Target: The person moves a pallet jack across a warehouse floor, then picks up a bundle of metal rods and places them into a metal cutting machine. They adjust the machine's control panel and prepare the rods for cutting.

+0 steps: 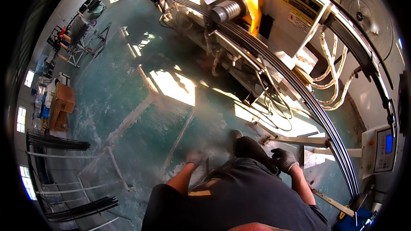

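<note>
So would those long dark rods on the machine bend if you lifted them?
Probably yes. The long dark rods are thin and very long, so they'd likely sag at the ends. Bundled together they'd probably be heavy. Being round-looking, single ones might roll.

Blue screen (pixel 388 143) on right control box; yellow warning labels (pixel 299 0) on machine; brown cartons (pixel 63 98) at left.

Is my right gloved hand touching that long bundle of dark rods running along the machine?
Apart. The head view shows the right hand by the person's knee, with bare floor and a metal support between it and the bundle of dark rods.
</note>
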A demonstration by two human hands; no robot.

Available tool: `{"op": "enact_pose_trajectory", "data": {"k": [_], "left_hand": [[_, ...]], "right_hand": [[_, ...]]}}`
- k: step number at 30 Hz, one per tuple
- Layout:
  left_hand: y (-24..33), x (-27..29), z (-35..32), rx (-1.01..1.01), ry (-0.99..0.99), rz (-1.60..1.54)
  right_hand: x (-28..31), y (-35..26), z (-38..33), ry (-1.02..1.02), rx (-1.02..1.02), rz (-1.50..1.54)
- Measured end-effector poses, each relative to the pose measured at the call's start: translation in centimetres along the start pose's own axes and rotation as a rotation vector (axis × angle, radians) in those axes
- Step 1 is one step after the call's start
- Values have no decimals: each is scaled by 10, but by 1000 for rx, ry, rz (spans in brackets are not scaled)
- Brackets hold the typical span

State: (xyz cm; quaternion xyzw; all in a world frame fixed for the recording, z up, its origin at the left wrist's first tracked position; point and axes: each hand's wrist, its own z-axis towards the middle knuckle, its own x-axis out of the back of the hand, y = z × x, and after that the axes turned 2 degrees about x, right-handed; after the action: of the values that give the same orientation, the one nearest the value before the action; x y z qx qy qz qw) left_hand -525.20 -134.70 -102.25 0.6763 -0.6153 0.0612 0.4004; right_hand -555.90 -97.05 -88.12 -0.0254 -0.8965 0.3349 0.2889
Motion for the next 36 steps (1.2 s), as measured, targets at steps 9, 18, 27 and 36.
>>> {"op": "enact_pose_trajectory", "data": {"k": [9,18,27,36], "left_hand": [[-29,4,36,69,-10,-89],[28,155,124,16,315,-311],[-22,229,257,-2,208,-335],[14,484,352,-35,204,-825]], "right_hand": [[-39,7,224,5,-35,-352],[-32,-260,379,-47,364,-298],[-54,-341,475,49,169,-243],[-124,-264,479,-143,-209,-485]]}}
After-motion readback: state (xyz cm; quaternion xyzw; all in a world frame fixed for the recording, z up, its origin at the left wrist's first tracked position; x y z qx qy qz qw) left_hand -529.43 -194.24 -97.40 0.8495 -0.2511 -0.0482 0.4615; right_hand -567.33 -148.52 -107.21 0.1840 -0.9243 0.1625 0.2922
